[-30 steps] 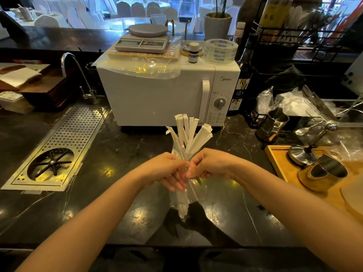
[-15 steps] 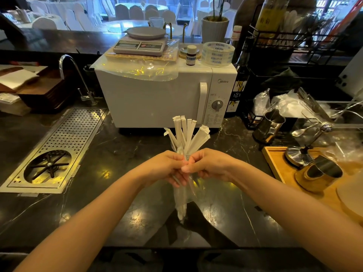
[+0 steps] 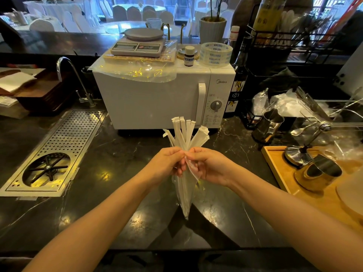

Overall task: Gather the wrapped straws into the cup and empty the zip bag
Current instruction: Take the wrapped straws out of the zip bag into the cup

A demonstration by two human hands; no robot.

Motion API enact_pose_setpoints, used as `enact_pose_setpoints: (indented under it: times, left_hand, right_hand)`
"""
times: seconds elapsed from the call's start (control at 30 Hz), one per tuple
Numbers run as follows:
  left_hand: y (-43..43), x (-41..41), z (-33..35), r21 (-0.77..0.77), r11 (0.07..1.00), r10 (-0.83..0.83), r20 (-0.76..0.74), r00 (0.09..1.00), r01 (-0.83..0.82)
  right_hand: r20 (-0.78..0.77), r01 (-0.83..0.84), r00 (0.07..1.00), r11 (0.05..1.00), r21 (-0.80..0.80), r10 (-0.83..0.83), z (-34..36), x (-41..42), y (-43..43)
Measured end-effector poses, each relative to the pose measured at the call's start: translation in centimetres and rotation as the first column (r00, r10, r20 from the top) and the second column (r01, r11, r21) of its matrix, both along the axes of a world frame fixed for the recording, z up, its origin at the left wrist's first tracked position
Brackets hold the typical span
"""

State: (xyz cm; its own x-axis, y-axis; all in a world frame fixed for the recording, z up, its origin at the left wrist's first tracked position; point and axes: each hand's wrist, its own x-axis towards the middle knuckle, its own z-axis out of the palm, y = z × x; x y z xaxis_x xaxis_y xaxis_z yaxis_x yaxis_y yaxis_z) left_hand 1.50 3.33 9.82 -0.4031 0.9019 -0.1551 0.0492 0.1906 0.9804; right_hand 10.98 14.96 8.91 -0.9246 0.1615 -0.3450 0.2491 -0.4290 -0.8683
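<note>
A clear zip bag [image 3: 184,195] hangs upright above the dark marble counter, its bottom tip just above the surface. Several white paper-wrapped straws [image 3: 185,132] stand in it and fan out above its mouth. My left hand [image 3: 167,161] pinches the bag's top edge on the left side. My right hand [image 3: 208,163] pinches the opposite edge, thumb and fingers closed on the plastic. The two hands touch at the bag's mouth. A steel cup [image 3: 269,124] stands at the right, behind the wooden tray.
A white microwave [image 3: 157,99] stands right behind the straws, with a scale and a tape roll on top. A perforated steel drain grate [image 3: 59,150] and a tap lie to the left. A wooden tray [image 3: 279,169] with metal cups and loose plastic bags fills the right side.
Both hands have closed in on the bag's mouth and lifted slightly. The bag's top is gathered tighter around the straws.
</note>
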Motion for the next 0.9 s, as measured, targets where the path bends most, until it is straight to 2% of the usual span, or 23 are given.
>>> enact_pose_setpoints:
  times: [0.2, 0.4, 0.53, 0.6, 0.63, 0.7, 0.77, 0.9]
  left_hand:
    - [0.1, 0.6, -0.5, 0.093, 0.990, 0.106, 0.037, 0.994, -0.109]
    - [0.1, 1.3, -1.5, 0.150, 0.970, 0.192, 0.011, 0.981, -0.192]
    - [0.0, 1.7, -1.5, 0.177, 0.951, 0.233, 0.130, 0.964, -0.254]
    - [-0.1, 1.5, -1.4, 0.173, 0.960, 0.207, 0.102, 0.973, -0.222]
    - [-0.3, 1.3, -1.4, 0.159, 0.969, 0.185, 0.054, 0.981, -0.191]
    - [-0.8, 0.6, -0.9, 0.085, 0.988, 0.134, -0.069, 0.989, -0.128]
    - [-1.3, -0.2, -0.4, -0.027, 0.997, 0.062, -0.188, 0.980, -0.068]
    - [-1.8, -1.1, 0.0, -0.192, 0.978, 0.002, -0.390, 0.921, -0.084]
  right_hand:
    - [-0.193, 0.012, 0.981, 1.000, -0.026, -0.017, -0.5, -0.1, -0.9]
    - [-0.205, 0.099, 0.973, 0.994, -0.050, -0.107, -0.7, 0.1, -1.9]
    - [-0.213, 0.183, 0.955, 0.976, -0.117, -0.204, -1.0, 0.1, -2.2]
    - [-0.226, 0.195, 0.951, 0.976, -0.099, -0.213, -1.3, 0.1, -2.3]
    - [-0.217, 0.201, 0.954, 0.979, -0.045, -0.206, -1.3, 0.1, -2.3]
    - [-0.153, 0.214, 0.971, 0.952, 0.217, -0.184, -1.2, 0.3, -1.9]
    - [-0.080, 0.178, 0.984, 0.861, 0.476, -0.159, -0.7, 0.7, -1.1]
    - [0.070, -0.005, 0.995, 0.667, 0.745, -0.071, 0.8, 1.2, 0.2]
